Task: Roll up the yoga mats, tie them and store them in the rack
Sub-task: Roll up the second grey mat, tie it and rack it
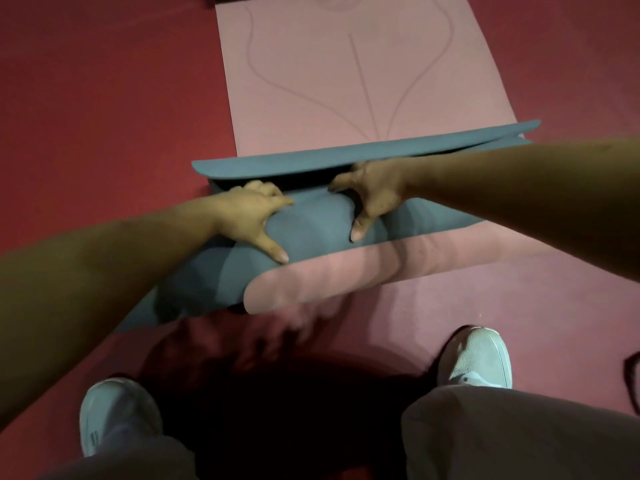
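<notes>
While the person bends over it, the pink foam yoga mat (367, 81) with its blue-grey underside lies on the dark red floor (104, 81). Its flat part, printed with faint curved lines, stretches away toward 12 o'clock. At the centre of the view the near part of the mat is wound into a loose, thick roll (311, 226) that runs slantwise from about 8 o'clock to 2 o'clock. The roll shows blue-grey on top, with a pink strip along its near edge. Just beyond it, a blue-grey fold (346, 157) of the mat stands up, and a dark gap lies between the two.

The left hand (252, 213) grips the roll just to the 9 o'clock side of centre. Its fingers curl over the far side into the gap, and its thumb is spread back across the top. The right hand (370, 192) grips the roll close by, toward 1 o'clock, with its fingers hooked over the far side and its thumb pressed down on the near slope. The two hands are near each other but apart.

A white sports shoe (114, 417) stands at 7 o'clock and another white shoe (479, 358) at 5 o'clock, both under grey trouser legs (519, 434). A thin dark object (632, 379), too cut off to identify, lies at the frame edge near 4 o'clock.
</notes>
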Demonstrator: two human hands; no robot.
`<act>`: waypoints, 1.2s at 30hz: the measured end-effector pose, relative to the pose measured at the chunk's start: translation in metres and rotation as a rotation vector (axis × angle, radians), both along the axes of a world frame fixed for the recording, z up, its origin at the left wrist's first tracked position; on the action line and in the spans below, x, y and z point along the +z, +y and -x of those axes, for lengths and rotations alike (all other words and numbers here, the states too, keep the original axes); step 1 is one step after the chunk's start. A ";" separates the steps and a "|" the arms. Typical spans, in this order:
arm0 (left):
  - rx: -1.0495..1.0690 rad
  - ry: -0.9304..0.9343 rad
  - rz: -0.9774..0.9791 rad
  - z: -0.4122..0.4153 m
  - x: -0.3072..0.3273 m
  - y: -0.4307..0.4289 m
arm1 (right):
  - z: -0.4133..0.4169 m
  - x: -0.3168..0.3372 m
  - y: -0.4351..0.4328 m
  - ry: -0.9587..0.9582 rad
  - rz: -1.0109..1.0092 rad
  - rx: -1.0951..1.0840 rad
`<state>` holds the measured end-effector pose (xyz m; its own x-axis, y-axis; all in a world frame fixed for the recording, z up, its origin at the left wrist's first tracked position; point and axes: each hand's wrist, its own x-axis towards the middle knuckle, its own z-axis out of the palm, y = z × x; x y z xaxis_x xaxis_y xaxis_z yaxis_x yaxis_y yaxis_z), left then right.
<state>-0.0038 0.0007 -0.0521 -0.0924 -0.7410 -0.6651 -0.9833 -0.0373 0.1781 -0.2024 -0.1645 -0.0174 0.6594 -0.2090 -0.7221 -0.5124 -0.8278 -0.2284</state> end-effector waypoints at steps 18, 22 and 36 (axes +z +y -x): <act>0.013 -0.145 0.054 -0.007 0.013 -0.027 | -0.032 -0.027 -0.009 -0.227 0.262 -0.262; 0.063 -0.135 0.084 -0.014 0.010 -0.034 | -0.033 -0.025 -0.013 -0.142 0.279 -0.134; 0.140 -0.181 0.218 -0.020 0.009 -0.049 | -0.042 -0.029 -0.035 -0.135 0.276 -0.062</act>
<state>0.0157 -0.0484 -0.0433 0.1259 -0.8651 -0.4856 -0.9878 -0.1545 0.0191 -0.1605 -0.1991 -0.0462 0.7254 -0.4277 -0.5393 -0.5443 -0.8361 -0.0691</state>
